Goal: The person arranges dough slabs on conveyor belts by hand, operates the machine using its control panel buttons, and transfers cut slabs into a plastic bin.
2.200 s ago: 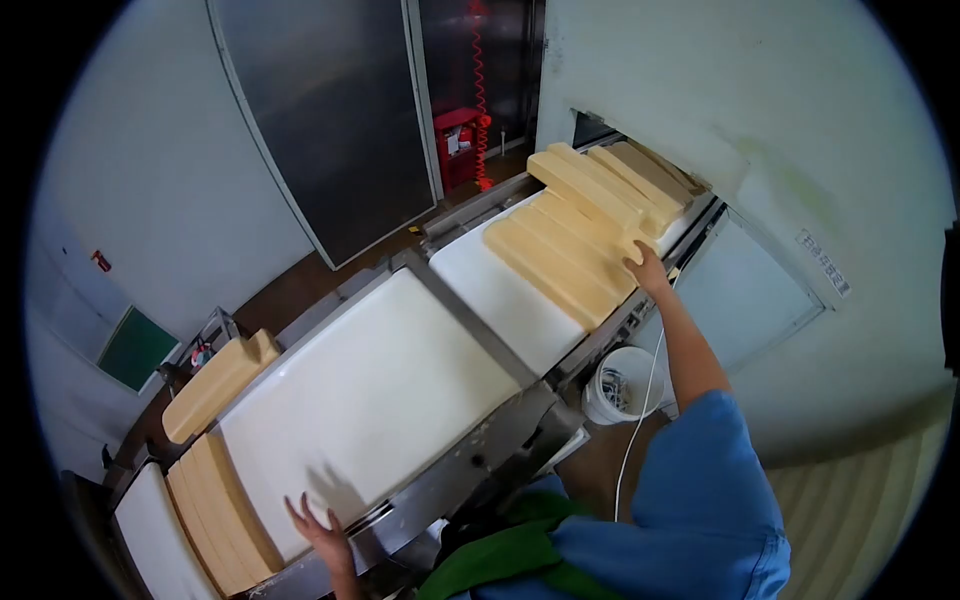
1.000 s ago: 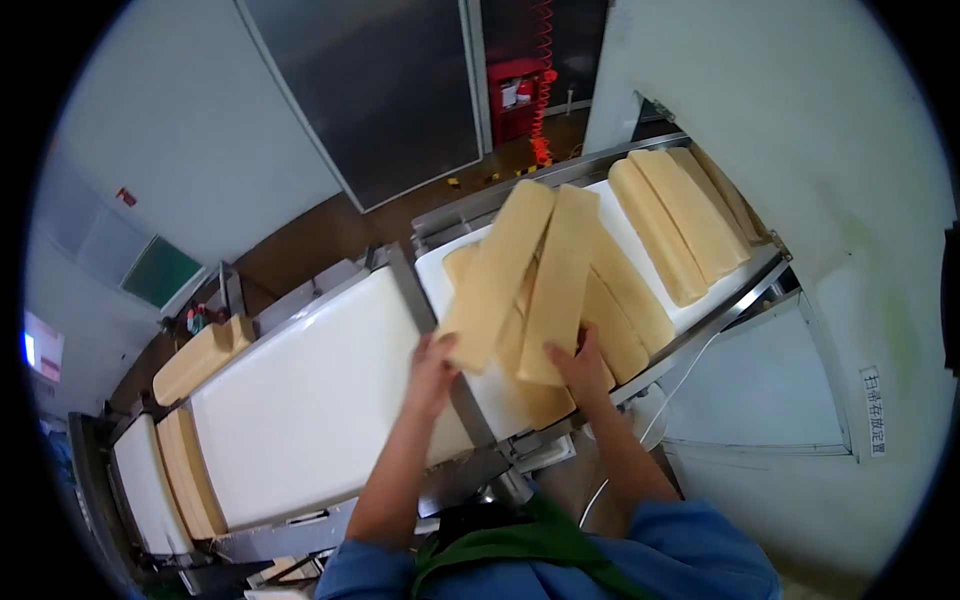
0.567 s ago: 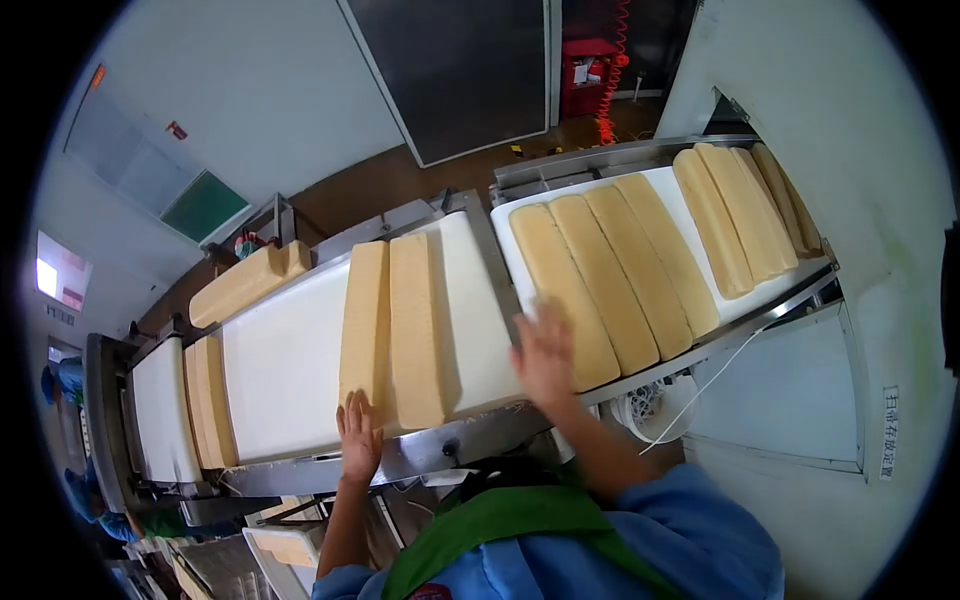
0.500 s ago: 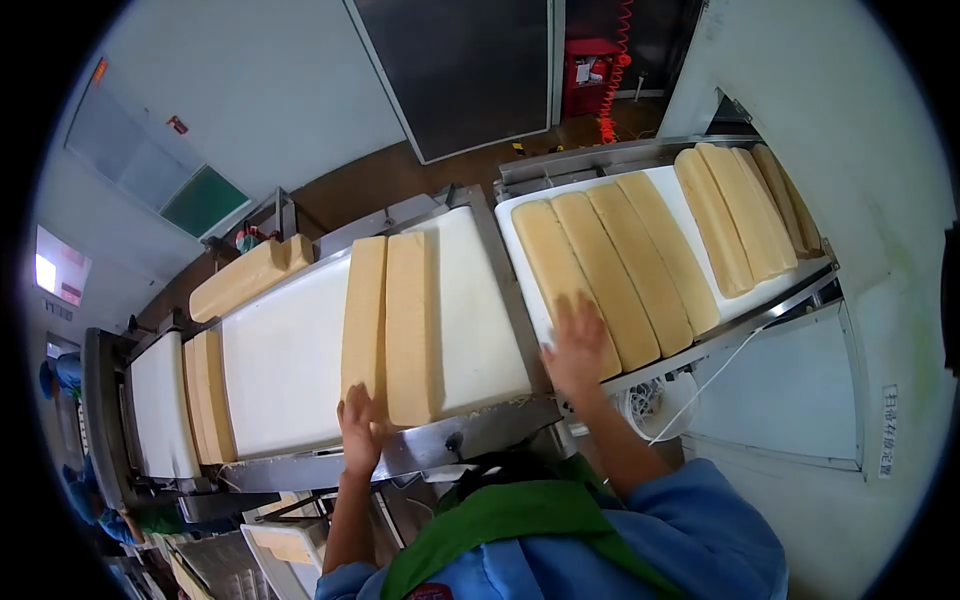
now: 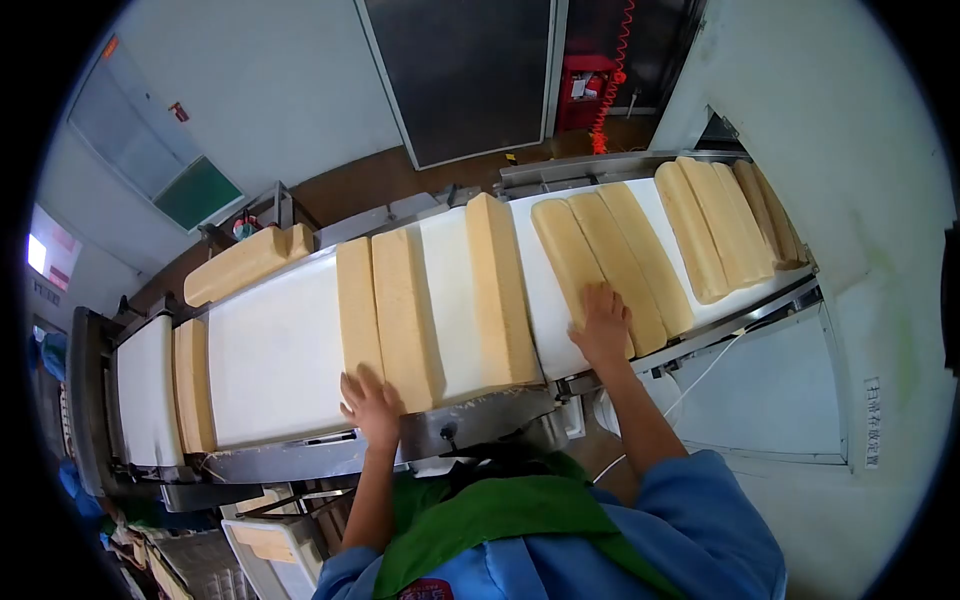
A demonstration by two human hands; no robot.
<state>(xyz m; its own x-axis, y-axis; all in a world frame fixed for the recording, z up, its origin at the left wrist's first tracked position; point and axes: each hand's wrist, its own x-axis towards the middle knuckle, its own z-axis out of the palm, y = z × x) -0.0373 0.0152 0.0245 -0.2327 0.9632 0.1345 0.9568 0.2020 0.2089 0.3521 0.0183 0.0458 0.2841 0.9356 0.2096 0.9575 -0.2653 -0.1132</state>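
Note:
Long pale-yellow blocks lie across two white conveyor belts. My left hand, fingers spread, rests at the near end of a pair of blocks on the middle belt. To the right of that pair, a single block lies at the belt's right end. My right hand lies with its fingers spread on the lower part of the leftmost of several blocks on the right belt. More blocks sit farther right, the last ones browner.
One block rests on the far rail, and others lie at the left end. A white bucket and a cable are below the right belt. A white tray stands at the lower left.
A block now lies at the middle belt's right end, and the group under my right hand has fewer blocks. My right hand has moved slightly right and up; my left hand slightly right.

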